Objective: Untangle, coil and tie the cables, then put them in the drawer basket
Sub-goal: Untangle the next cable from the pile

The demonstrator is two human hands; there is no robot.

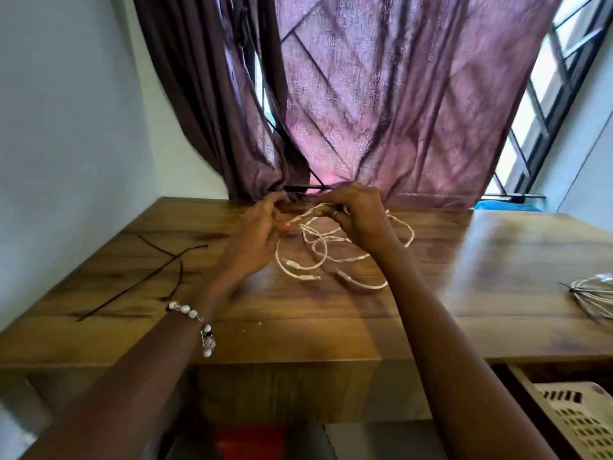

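A tangle of white cables (318,250) lies on the wooden table (298,327) near its far edge, with several plug ends loose toward me. My right hand (360,215) pinches a strand of the tangle and lifts it slightly. My left hand (255,237) is beside it on the left, fingers curled toward the same strand; its fingertips are partly hidden. Black cable ties (146,280) lie crossed on the table's left part. A coiled white cable (593,295) rests at the table's right edge. The white perforated drawer basket (577,423) shows at the lower right.
A purple curtain (365,111) hangs behind the table and touches its far edge. A barred window (550,104) is at the right, a white wall at the left. Something red (248,439) sits under the table.
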